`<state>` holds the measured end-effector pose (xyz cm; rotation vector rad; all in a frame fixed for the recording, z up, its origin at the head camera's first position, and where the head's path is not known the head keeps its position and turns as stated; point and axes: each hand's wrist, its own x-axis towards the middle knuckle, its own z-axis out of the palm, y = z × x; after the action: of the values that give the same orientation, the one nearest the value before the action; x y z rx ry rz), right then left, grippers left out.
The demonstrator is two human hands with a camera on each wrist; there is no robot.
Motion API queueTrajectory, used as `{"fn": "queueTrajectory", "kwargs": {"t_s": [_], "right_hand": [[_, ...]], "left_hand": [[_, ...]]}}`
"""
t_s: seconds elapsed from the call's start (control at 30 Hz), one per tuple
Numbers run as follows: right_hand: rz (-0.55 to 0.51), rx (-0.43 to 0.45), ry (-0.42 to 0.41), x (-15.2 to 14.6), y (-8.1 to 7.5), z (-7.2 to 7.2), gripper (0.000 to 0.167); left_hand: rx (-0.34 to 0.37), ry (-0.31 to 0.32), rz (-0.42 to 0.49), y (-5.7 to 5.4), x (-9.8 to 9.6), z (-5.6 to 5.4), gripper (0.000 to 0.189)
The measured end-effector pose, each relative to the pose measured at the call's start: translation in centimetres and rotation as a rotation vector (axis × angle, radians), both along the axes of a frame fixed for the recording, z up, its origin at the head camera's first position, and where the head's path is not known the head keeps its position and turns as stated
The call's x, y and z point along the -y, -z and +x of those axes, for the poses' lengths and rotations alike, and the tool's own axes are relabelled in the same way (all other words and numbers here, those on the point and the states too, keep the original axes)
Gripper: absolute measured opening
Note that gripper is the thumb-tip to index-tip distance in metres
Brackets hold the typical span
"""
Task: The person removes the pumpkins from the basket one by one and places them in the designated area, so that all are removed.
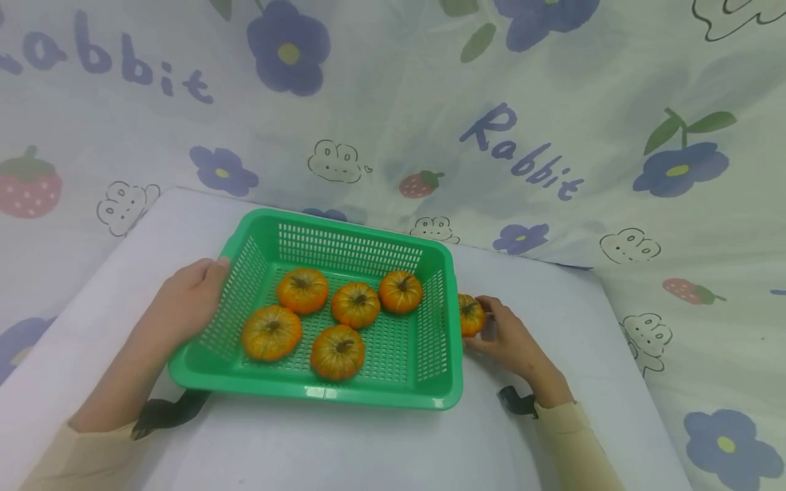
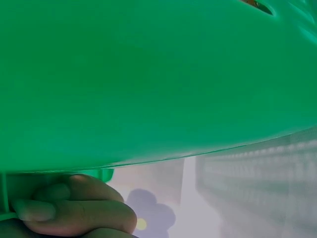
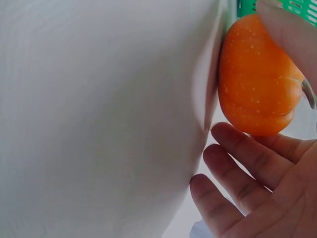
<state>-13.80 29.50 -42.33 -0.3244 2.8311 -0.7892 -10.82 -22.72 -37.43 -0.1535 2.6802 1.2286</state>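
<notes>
Left hand [image 1: 189, 300] is gripping the basket [image 1: 393, 397]; right hand [image 1: 511, 339] is grasping 1 pumpkin [image 1: 470, 316], apparently loading; probably needing lifting leftward.

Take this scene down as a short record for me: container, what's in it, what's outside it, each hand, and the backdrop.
Container: green basket
Inside: five orange pumpkins
Outside: sixth pumpkin, beside the basket's right side
Left hand: grips the basket's left side
Right hand: thumb and fingers about the sixth pumpkin; firmness unclear
Backdrop: pale cloth with flowers, strawberries, "Rabbit" lettering
</notes>
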Motion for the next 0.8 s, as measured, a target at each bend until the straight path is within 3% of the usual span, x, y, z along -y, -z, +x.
{"fn": "queueTrajectory", "kwargs": {"t_s": [0.33,0.6,0.8], "right_hand": [[0.016,0.089,-0.016,0.2,-1.3,0.1,0.114],[-0.004,0.070,-0.040,0.0,-3.4,0.6,0.116],[0.048,0.062,-0.043,0.3,-5.4,1.0,0.110]], "left_hand": [[0.006,-0.004,0.010,0.3,0.1,-0.1,0.067],[0.020,-0.009,0.053,0.1,-0.3,0.1,0.070],[0.015,-0.003,0.037,-0.1,-0.1,0.2,0.067]]}}
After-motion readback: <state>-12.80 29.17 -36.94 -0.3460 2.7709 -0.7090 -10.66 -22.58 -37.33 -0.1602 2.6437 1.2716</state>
